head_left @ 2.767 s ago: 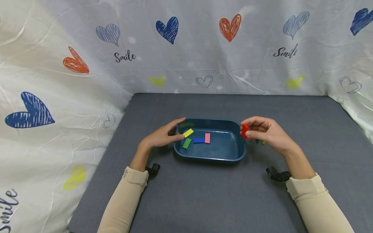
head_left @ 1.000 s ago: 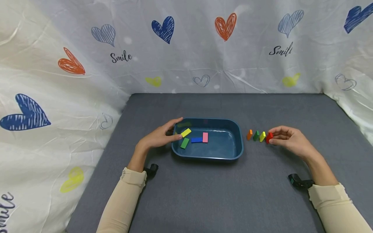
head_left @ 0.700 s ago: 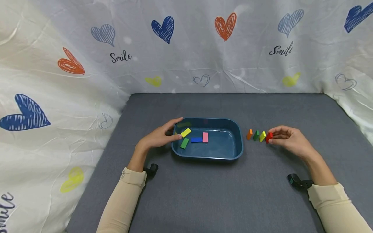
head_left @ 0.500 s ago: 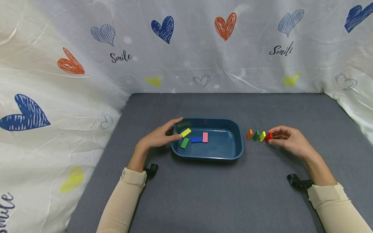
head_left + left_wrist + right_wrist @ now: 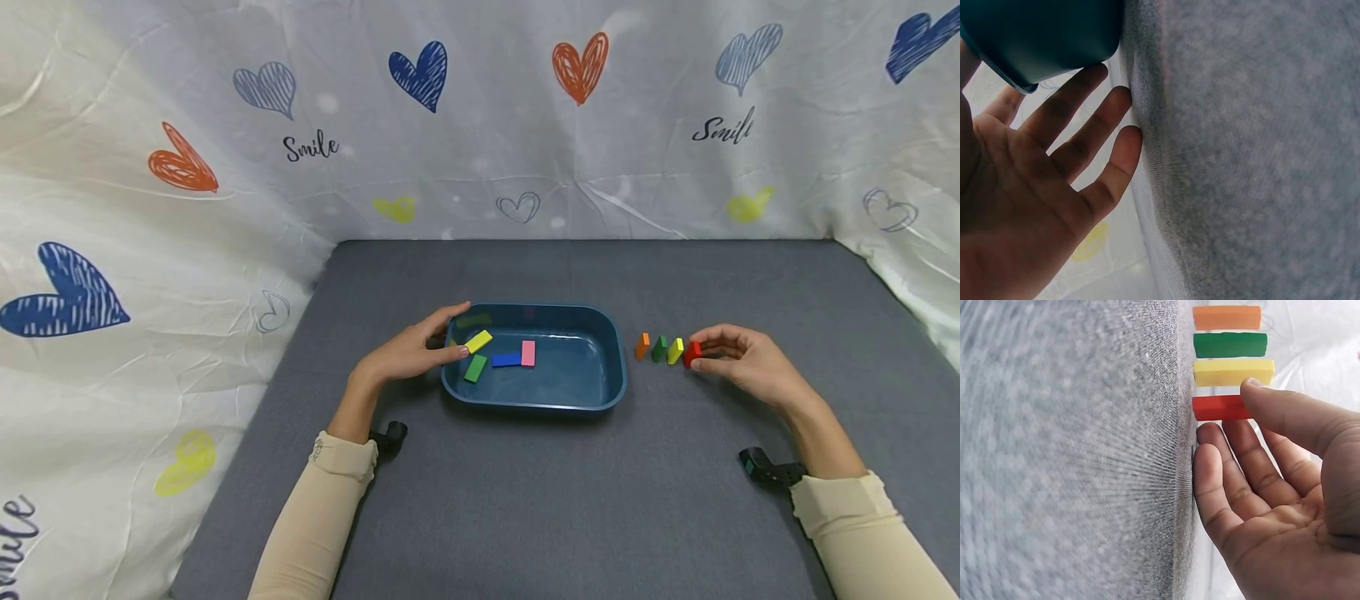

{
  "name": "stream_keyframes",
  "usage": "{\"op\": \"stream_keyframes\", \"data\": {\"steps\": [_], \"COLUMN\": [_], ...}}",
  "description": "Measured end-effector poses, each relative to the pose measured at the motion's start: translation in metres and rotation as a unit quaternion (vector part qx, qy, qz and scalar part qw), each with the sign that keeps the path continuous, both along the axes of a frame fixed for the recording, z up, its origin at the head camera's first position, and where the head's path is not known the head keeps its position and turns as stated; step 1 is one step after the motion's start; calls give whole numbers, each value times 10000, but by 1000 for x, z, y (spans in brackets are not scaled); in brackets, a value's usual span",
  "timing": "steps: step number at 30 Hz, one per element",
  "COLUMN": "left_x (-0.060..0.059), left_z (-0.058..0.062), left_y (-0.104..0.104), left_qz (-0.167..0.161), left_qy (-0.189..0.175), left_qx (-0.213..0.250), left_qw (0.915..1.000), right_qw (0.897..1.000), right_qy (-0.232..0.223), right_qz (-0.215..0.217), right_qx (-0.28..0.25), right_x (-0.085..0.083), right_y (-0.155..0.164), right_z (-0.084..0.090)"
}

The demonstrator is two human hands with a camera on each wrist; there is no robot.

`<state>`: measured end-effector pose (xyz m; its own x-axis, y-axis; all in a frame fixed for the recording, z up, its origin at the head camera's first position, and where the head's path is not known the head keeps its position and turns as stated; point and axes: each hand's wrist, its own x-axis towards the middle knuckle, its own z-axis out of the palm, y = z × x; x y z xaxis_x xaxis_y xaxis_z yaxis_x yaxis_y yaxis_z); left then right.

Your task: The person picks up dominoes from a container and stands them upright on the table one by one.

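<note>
My left hand (image 5: pixel 408 352) holds the left end of a dark blue tray (image 5: pixel 536 407). Its thumb lies over the rim, and the other fingers spread along the outside wall in the left wrist view. Yellow (image 5: pixel 478 342), green (image 5: pixel 476 368), blue (image 5: pixel 506 360) and pink domino blocks (image 5: pixel 528 353) lie inside. Right of the tray, my right hand (image 5: pixel 750 362) pinches a red domino block (image 5: pixel 1219 407), upright on the table. It ends a row of standing domino blocks: orange (image 5: pixel 1227 317), green (image 5: pixel 1230 345) and yellow (image 5: pixel 1234 373), with small gaps between them.
A grey cloth covers the table (image 5: pixel 570 508). Behind it and along the left hangs a white curtain (image 5: pixel 480 150) printed with hearts and "Smile". Each wrist carries a black camera, one of them beside the right sleeve (image 5: pixel 832 508).
My right hand has carried the red domino block from the tray's right rim to the right end of the row and down onto the table. Lately both hands stay almost still.
</note>
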<state>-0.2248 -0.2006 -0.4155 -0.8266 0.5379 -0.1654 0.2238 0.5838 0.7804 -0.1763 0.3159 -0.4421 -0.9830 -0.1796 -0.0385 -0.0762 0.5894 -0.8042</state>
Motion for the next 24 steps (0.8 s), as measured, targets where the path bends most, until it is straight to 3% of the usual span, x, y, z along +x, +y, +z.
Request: {"op": "stream_keyframes", "data": {"steps": [8, 11, 17, 24], "left_x": [1, 0, -1, -1], "left_z": [2, 1, 0, 0], "left_y": [1, 1, -1, -2], "left_qz": [6, -6, -17, -43], "left_qy": [-54, -25, 49, 55], "left_qx": [11, 22, -34, -99], "left_qw": [10000, 10000, 10000, 9999], "right_qw": [9996, 9958, 9686, 9628], "right_qy": [-104, -111, 34, 281], "right_qz": [-193, -278, -257, -101], "right_qx": [-170, -863, -2471, -2685], "right_x": [2, 4, 6, 8], "right_y": [-2, -3, -10, -26], "right_z": [3, 7, 20, 37]}}
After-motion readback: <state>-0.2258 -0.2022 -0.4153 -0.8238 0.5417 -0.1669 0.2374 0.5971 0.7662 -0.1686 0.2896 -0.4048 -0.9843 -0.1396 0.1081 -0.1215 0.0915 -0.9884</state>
